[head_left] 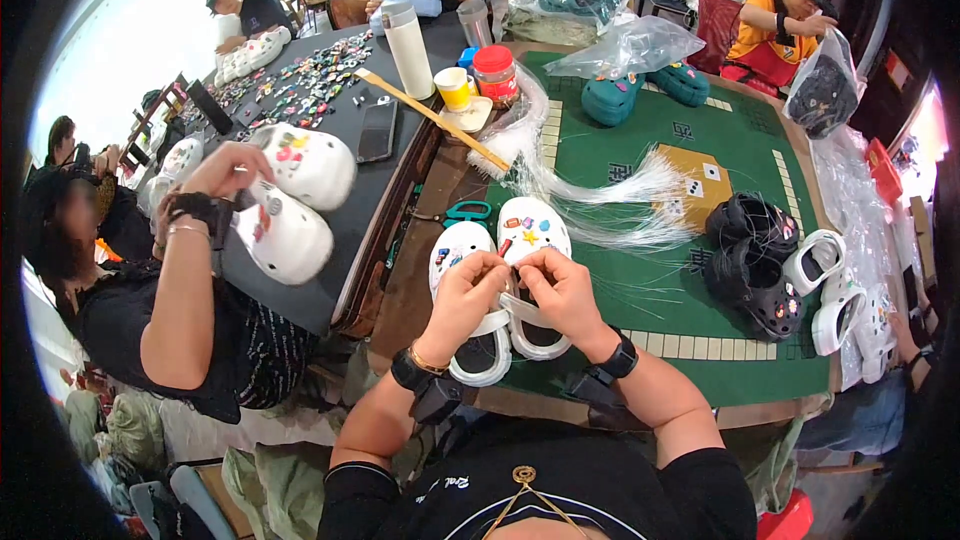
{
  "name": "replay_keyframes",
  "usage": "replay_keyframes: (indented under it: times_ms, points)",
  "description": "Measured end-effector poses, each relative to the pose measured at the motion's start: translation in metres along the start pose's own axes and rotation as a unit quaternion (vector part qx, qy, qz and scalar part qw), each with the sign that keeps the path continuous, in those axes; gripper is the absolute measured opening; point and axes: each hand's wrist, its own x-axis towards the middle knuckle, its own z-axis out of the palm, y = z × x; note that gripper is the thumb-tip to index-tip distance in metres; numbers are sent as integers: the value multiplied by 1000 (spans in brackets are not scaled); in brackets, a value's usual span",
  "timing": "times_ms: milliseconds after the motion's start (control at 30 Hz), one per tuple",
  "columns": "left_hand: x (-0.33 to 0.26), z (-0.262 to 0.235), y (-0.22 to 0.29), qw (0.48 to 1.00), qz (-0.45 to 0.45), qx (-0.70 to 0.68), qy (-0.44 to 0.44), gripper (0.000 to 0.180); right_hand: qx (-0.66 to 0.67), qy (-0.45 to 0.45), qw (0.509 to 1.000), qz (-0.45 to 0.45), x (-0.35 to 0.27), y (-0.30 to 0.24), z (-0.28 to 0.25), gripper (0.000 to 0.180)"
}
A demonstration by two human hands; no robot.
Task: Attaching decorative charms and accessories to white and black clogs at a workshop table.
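Observation:
A pair of white clogs lies side by side in front of me, the left clog point(463, 243) touching the right clog point(536, 225). Small colourful charms dot their tops. Over the inner edges of the pair, my left hand point(467, 292) and my right hand point(557, 292) almost meet, fingers pinched together. What the fingertips hold is too small to make out. Green-handled scissors point(466, 212) lie just beyond the left clog. A bundle of thin white plastic strands point(610, 190) spreads across the green tabletop point(640, 285) past the right clog.
Black clogs point(752, 285) and more white clogs point(838, 315) stand at the right. Teal clogs point(612, 98) lie farther back near clear plastic bags point(630, 45). A red-lidded jar point(494, 75) and wooden stick point(430, 115) are beyond the scissors. At left, a co-worker's hand point(228, 168) touches white clogs point(305, 165).

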Motion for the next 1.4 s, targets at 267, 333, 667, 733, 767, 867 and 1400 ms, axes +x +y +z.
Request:
replay_keyframes:
  times_ms: [267, 333, 667, 733, 767, 867, 1400]
  points:
    - [2, -1, -4, 1000, 2, 19, -1, 12, -13, 3, 1000, -13, 0, 3, 0, 13]
    - [3, -2, -9, 1000, 11, 14, -2, 12, -9, 3, 1000, -10, 0, 6, 1, 13]
    - [4, -1, -10, 999, 29, 22, -6, 12, -19, -8, 1000, -7, 0, 2, -2, 12]
    - [5, -2, -14, 999, 30, 13, -12, 12, -18, -12, 1000, -8, -1, 2, -1, 12]
    - [5, -3, -15, 999, 31, 3, -19, 12, -17, -12, 1000, -8, -1, 1, -1, 12]
    - [5, -9, -16, 997, -19, -32, -65, 7, -21, -17, 1000, -14, -2, -1, -2, 12]
    - [10, -15, 6, 972, -189, -103, -98, 6, -47, -11, 998, -47, -5, 4, 1, 8]
